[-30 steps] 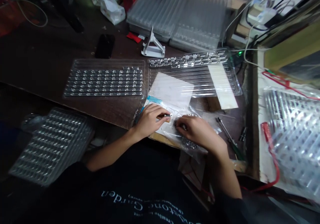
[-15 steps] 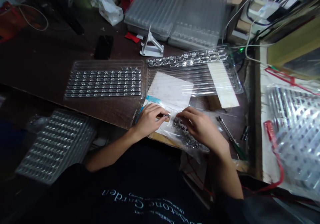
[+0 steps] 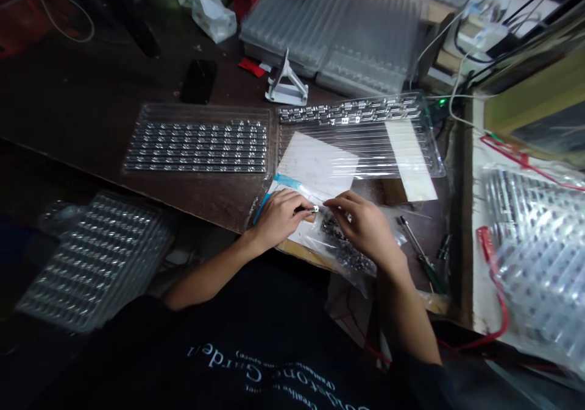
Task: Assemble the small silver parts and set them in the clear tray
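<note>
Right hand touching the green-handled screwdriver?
No: the right hand sits over the clear plastic bag of small dark metal parts, while the green-handled, steel-shafted screwdriver lies apart from it, further right.

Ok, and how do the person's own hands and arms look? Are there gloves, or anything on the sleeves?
The left hand and right hand are bare, without gloves, and the forearms are bare too. The person wears a black short-sleeved T-shirt with pale lettering on the chest, including the word "Garden".
</note>
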The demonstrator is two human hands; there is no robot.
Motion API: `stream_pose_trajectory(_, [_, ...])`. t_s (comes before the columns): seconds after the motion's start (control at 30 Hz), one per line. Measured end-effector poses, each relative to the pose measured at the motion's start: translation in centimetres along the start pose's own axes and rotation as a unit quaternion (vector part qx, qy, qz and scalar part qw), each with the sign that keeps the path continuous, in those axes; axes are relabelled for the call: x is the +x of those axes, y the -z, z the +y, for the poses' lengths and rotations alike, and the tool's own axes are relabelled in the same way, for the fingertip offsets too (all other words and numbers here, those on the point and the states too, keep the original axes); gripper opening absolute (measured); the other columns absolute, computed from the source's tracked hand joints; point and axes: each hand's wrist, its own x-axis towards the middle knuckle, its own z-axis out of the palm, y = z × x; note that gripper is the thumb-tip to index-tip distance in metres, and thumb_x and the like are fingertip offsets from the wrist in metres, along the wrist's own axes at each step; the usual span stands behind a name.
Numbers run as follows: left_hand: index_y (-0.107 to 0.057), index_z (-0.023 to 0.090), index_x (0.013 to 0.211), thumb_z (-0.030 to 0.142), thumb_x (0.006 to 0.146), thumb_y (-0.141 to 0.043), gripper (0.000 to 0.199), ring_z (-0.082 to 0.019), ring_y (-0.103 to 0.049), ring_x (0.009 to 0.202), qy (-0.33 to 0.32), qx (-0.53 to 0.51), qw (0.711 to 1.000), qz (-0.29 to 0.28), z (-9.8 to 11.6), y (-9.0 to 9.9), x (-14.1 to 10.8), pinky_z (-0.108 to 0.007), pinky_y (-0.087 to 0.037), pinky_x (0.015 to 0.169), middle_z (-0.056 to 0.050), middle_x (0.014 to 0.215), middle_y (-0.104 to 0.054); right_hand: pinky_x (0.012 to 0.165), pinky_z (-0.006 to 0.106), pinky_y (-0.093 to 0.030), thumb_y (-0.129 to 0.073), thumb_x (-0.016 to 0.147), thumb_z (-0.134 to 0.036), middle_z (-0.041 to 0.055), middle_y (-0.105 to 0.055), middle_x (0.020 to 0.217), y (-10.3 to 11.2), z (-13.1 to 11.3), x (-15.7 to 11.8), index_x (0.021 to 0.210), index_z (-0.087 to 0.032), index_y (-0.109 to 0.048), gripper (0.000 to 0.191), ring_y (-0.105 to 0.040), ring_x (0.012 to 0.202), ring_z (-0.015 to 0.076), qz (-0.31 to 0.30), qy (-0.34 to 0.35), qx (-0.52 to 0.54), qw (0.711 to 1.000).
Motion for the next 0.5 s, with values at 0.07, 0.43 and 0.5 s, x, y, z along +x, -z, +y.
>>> stream_pose_trajectory(0.07, [-0.067,0.019,0.085,0.015,0.086,-0.071,0.006,-0.020,-0.065,0.087,-0.017,-0.019,0.999,0.023,0.2,0.2,-0.1,-0.035,-0.049,0.081,-0.002,0.088,-0.073,0.073,0.031,-0.047,-0.051,0.096,-0.021,0.0088,-0.071,0.102,-0.4,-0.1,0.2,0.107,-0.019,-0.071,0.023,-0.067,0.084,0.0213,0.015,-0.019,-0.017,1.000])
stream_pose_trajectory(0.43, [-0.064,0.023,0.107,0.019,0.083,-0.076,0.027,-0.019,-0.071,0.093,0.026,-0.044,0.994,0.099,0.6,1.6,-1.4,-0.035,-0.055,0.089,-0.004,0.099,-0.074,0.076,0.030,-0.050,-0.047,0.096,-0.018,0.0107,-0.068,0.102,-3.1,-1.7,1.6,0.107,-0.018,-0.068,0.024,-0.065,0.087,0.0202,-0.023,0.033,0.044,0.998])
stream_pose_trajectory(0.5, [-0.065,0.023,0.106,0.019,0.083,-0.076,0.026,-0.019,-0.070,0.093,0.028,-0.027,0.994,0.102,0.6,2.2,-1.7,-0.035,-0.055,0.089,-0.004,0.099,-0.075,0.075,0.030,-0.050,-0.047,0.097,-0.021,0.0105,-0.068,0.099,-3.2,-1.6,1.6,0.103,-0.017,-0.068,0.022,-0.065,0.085,0.0199,-0.016,0.044,0.052,0.998])
